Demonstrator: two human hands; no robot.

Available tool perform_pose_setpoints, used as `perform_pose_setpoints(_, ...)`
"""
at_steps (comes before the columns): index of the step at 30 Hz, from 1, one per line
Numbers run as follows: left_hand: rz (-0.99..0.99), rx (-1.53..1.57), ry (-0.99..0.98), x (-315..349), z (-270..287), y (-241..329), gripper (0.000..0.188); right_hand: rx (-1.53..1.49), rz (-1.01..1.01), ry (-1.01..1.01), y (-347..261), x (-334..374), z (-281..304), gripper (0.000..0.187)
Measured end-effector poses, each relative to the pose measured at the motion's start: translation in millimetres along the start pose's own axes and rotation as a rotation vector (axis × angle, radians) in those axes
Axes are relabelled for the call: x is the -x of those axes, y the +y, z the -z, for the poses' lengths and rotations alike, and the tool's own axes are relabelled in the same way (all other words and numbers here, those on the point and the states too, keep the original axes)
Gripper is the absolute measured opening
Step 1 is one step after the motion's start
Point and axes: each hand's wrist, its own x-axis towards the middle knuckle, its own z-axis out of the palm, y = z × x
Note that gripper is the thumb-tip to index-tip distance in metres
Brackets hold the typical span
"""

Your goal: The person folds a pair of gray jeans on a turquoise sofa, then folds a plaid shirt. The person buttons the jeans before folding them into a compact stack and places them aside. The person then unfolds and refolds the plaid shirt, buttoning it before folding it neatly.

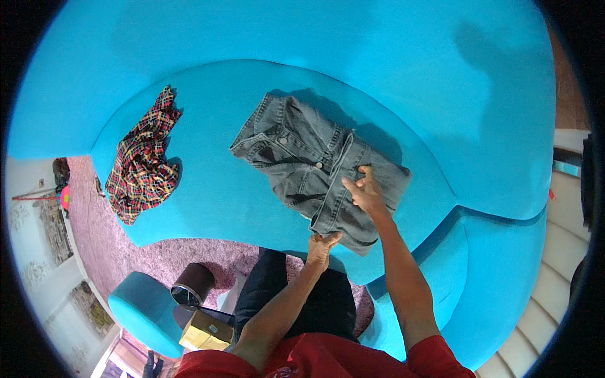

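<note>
A grey denim jacket, folded over itself with metal buttons showing, lies at a slant on the blue sofa seat. At its near edge my left hand is closed on the cloth, thumb on top and the fingers partly hidden underneath. My right hand rests on the folded part at the right, its thumb and forefinger spread apart and the other fingers curled. To the left, well apart from both hands, a crumpled plaid shirt in red, black and yellow lies by the seat's edge.
The sofa's backrest curves round behind the seat. A purple carpet covers the floor. Near my legs stand a blue stool, a dark bin and a gold-coloured box.
</note>
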Motion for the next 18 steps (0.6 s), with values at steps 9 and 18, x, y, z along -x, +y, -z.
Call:
perform_pose_setpoints(9,-0.162,0.076,0.036,15.6,-25.2,34.8,0.05,0.662,0.41,0.331,-33.3,-17.1,52.9,0.064)
perform_pose_setpoints(18,-0.31,-0.168,-0.087,25.6,-28.4,76.2,0.041,0.17,0.048,-0.303,-27.0,-59.6,93.8,0.063)
